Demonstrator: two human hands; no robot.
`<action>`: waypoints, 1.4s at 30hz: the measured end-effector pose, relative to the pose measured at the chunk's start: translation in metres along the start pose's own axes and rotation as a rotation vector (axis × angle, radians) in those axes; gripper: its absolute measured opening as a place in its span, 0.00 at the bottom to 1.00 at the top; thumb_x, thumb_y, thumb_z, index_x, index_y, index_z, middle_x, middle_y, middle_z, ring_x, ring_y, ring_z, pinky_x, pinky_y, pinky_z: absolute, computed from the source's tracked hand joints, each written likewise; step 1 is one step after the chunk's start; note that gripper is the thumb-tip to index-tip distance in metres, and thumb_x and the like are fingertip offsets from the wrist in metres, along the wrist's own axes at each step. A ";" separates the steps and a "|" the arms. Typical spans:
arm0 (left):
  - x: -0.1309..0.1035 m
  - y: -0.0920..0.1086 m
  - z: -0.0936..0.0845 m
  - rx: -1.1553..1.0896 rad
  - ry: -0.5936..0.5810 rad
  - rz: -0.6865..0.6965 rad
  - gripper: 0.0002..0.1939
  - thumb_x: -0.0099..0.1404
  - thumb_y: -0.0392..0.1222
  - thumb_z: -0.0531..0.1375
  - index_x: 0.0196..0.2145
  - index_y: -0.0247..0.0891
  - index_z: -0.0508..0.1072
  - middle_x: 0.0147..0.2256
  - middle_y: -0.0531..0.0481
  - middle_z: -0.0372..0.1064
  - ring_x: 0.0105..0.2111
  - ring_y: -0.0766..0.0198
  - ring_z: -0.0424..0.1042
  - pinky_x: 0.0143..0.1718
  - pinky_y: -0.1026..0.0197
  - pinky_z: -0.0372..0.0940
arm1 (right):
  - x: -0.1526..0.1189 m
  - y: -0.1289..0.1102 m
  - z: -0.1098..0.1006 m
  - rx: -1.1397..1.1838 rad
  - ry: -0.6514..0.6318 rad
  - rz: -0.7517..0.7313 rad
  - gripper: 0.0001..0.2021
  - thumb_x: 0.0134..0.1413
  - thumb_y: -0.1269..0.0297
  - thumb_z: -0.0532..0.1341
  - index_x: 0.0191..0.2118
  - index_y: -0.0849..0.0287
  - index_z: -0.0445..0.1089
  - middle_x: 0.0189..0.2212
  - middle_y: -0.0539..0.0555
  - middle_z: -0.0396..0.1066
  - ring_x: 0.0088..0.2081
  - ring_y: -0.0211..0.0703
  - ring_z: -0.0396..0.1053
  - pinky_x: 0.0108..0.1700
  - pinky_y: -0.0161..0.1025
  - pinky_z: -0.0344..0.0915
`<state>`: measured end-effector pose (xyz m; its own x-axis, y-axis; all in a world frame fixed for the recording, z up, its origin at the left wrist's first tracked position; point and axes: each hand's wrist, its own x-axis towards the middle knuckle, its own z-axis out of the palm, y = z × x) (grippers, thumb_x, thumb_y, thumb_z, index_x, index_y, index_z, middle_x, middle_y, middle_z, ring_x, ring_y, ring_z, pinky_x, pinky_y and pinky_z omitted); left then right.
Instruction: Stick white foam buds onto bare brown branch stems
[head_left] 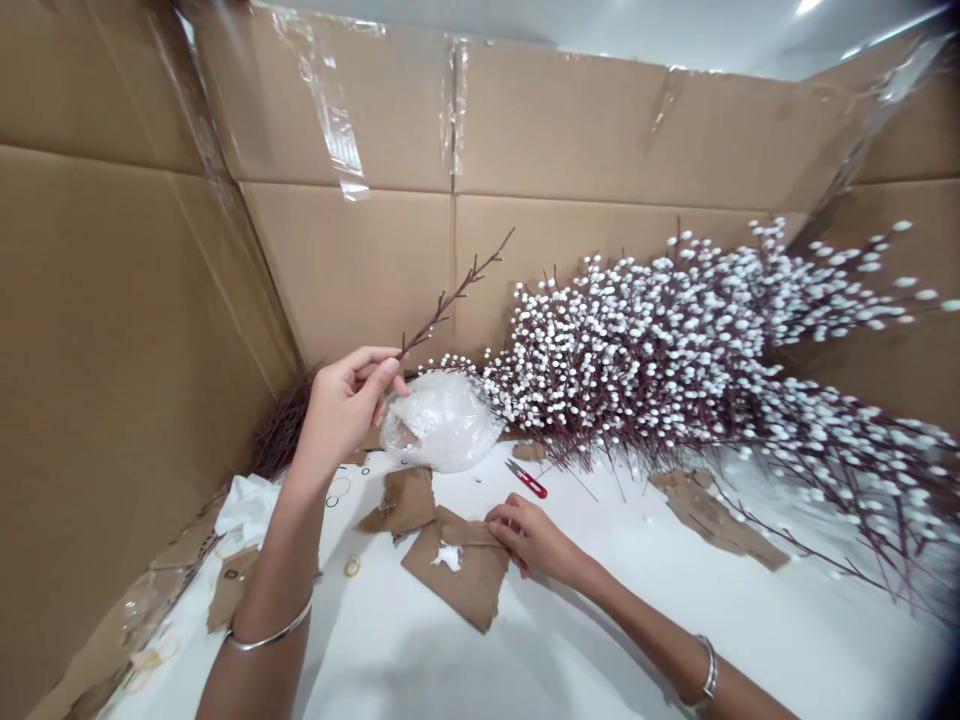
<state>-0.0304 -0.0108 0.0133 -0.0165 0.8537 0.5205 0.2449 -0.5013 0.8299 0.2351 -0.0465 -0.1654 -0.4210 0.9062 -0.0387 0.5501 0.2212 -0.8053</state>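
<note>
Twig slants far and right from the left hand, clamped by its fingertips. Right hand meets cardboard, grip unclear.

The left hand is raised at the left side of the plastic bag, its thumb and index finger closed in a pinch and the other fingers curled. Its forearm slants steeply up from the near side of the bag. The right hand is low, on the near right side of the bag, back upward and fingers bent; whether its fingertips pinch is unclear. Its wrist is nearly straight.
</note>
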 end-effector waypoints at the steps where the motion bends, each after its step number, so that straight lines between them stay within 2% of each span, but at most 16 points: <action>1: 0.000 -0.001 0.000 -0.004 -0.002 0.002 0.11 0.66 0.44 0.59 0.41 0.35 0.74 0.27 0.51 0.72 0.14 0.75 0.56 0.16 0.69 0.51 | 0.001 -0.002 -0.002 -0.063 0.046 -0.026 0.13 0.65 0.58 0.53 0.41 0.58 0.73 0.39 0.53 0.62 0.20 0.30 0.64 0.25 0.34 0.66; 4: 0.001 -0.004 0.002 -0.025 -0.001 0.002 0.11 0.66 0.45 0.59 0.41 0.35 0.74 0.27 0.52 0.72 0.14 0.75 0.56 0.16 0.69 0.51 | 0.008 -0.009 -0.011 -0.192 0.217 -0.131 0.12 0.63 0.62 0.55 0.47 0.58 0.72 0.41 0.57 0.65 0.29 0.37 0.68 0.38 0.41 0.68; 7: 0.003 -0.008 0.006 -0.075 -0.005 -0.012 0.12 0.65 0.46 0.60 0.40 0.35 0.74 0.26 0.52 0.73 0.13 0.75 0.56 0.15 0.68 0.51 | 0.021 -0.025 -0.022 -0.156 0.348 -0.231 0.10 0.63 0.64 0.53 0.40 0.58 0.72 0.36 0.56 0.68 0.30 0.40 0.68 0.34 0.39 0.66; 12: 0.007 -0.014 0.015 -0.223 -0.056 -0.094 0.15 0.64 0.48 0.62 0.41 0.33 0.74 0.25 0.51 0.73 0.12 0.76 0.56 0.14 0.69 0.47 | 0.049 -0.083 -0.035 0.245 0.393 -0.256 0.12 0.63 0.55 0.57 0.34 0.57 0.68 0.19 0.46 0.67 0.14 0.32 0.58 0.21 0.33 0.56; 14: 0.007 -0.015 0.019 -0.300 -0.091 -0.134 0.16 0.64 0.49 0.62 0.42 0.33 0.74 0.25 0.51 0.73 0.12 0.76 0.56 0.14 0.70 0.46 | 0.062 -0.109 -0.038 0.410 0.442 -0.293 0.15 0.60 0.51 0.60 0.29 0.58 0.68 0.14 0.44 0.63 0.14 0.32 0.56 0.20 0.32 0.54; 16: 0.005 -0.015 0.025 -0.380 -0.128 -0.168 0.16 0.64 0.49 0.63 0.42 0.33 0.74 0.25 0.52 0.72 0.12 0.77 0.56 0.14 0.70 0.46 | 0.075 -0.130 -0.040 0.596 0.491 -0.363 0.18 0.61 0.50 0.58 0.27 0.58 0.70 0.15 0.46 0.64 0.17 0.32 0.58 0.21 0.31 0.57; 18: 0.004 -0.014 0.031 -0.462 -0.158 -0.196 0.16 0.64 0.49 0.63 0.41 0.33 0.74 0.25 0.53 0.71 0.12 0.78 0.55 0.13 0.71 0.44 | 0.087 -0.145 -0.040 0.784 0.459 -0.432 0.15 0.60 0.52 0.60 0.34 0.58 0.74 0.30 0.51 0.74 0.27 0.34 0.66 0.27 0.31 0.64; 20: 0.002 -0.013 0.038 -0.544 -0.184 -0.219 0.15 0.63 0.49 0.64 0.40 0.33 0.74 0.24 0.54 0.70 0.12 0.79 0.53 0.13 0.71 0.43 | 0.097 -0.153 -0.038 0.978 0.375 -0.456 0.12 0.58 0.54 0.62 0.38 0.57 0.76 0.40 0.53 0.75 0.35 0.35 0.69 0.36 0.31 0.68; 22: 0.001 -0.013 0.044 -0.611 -0.217 -0.245 0.15 0.62 0.49 0.64 0.36 0.33 0.73 0.24 0.54 0.70 0.12 0.80 0.53 0.13 0.72 0.42 | 0.104 -0.157 -0.036 1.149 0.250 -0.452 0.12 0.55 0.55 0.64 0.39 0.57 0.77 0.39 0.52 0.76 0.33 0.34 0.68 0.38 0.31 0.69; 26: -0.001 -0.016 0.055 -0.686 -0.260 -0.291 0.16 0.61 0.50 0.66 0.29 0.33 0.70 0.23 0.55 0.69 0.11 0.80 0.51 0.13 0.72 0.42 | 0.110 -0.158 -0.033 1.346 0.066 -0.387 0.13 0.50 0.54 0.67 0.36 0.58 0.75 0.27 0.47 0.72 0.20 0.29 0.55 0.23 0.30 0.64; 28: 0.000 -0.019 0.058 -0.685 -0.277 -0.298 0.16 0.61 0.51 0.65 0.30 0.33 0.71 0.23 0.55 0.68 0.12 0.79 0.53 0.13 0.71 0.43 | 0.110 -0.158 -0.034 1.399 0.088 -0.345 0.13 0.47 0.55 0.69 0.35 0.58 0.74 0.27 0.47 0.73 0.18 0.29 0.53 0.18 0.30 0.60; 30: 0.002 -0.026 0.059 -0.614 -0.296 -0.275 0.16 0.61 0.53 0.64 0.31 0.34 0.72 0.24 0.53 0.70 0.16 0.75 0.61 0.17 0.70 0.52 | 0.109 -0.158 -0.036 1.424 0.188 -0.321 0.12 0.45 0.58 0.71 0.34 0.58 0.73 0.28 0.47 0.74 0.18 0.29 0.56 0.17 0.29 0.59; 33: 0.011 -0.047 0.055 -0.320 -0.278 -0.158 0.16 0.63 0.53 0.61 0.33 0.35 0.74 0.31 0.47 0.75 0.32 0.64 0.73 0.34 0.65 0.65 | 0.105 -0.157 -0.044 1.442 0.354 -0.354 0.11 0.43 0.63 0.71 0.33 0.58 0.74 0.28 0.47 0.73 0.25 0.30 0.65 0.24 0.28 0.65; 36: 0.023 -0.081 0.049 0.093 -0.156 -0.065 0.15 0.66 0.50 0.56 0.36 0.35 0.75 0.36 0.45 0.77 0.39 0.59 0.74 0.43 0.60 0.65 | 0.100 -0.154 -0.053 1.410 0.396 -0.391 0.09 0.42 0.65 0.71 0.32 0.59 0.74 0.28 0.47 0.72 0.29 0.30 0.68 0.34 0.28 0.69; 38: 0.029 -0.108 0.047 0.301 -0.118 -0.057 0.11 0.65 0.45 0.55 0.35 0.36 0.75 0.36 0.45 0.77 0.37 0.57 0.74 0.43 0.58 0.65 | 0.097 -0.152 -0.058 1.356 0.389 -0.378 0.09 0.43 0.64 0.71 0.31 0.59 0.74 0.26 0.46 0.70 0.26 0.29 0.65 0.30 0.28 0.66; 42: 0.028 -0.161 0.055 0.413 -0.137 -0.086 0.05 0.60 0.35 0.58 0.30 0.36 0.75 0.32 0.45 0.76 0.33 0.57 0.73 0.42 0.55 0.64 | 0.094 -0.150 -0.062 1.269 0.373 -0.354 0.10 0.44 0.62 0.70 0.30 0.59 0.70 0.22 0.44 0.64 0.19 0.26 0.53 0.18 0.26 0.47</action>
<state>-0.0170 0.1010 -0.1165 0.0685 0.9146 0.3985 0.6159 -0.3530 0.7043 0.1578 0.0276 -0.0120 -0.0707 0.9579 0.2782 -0.6631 0.1632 -0.7305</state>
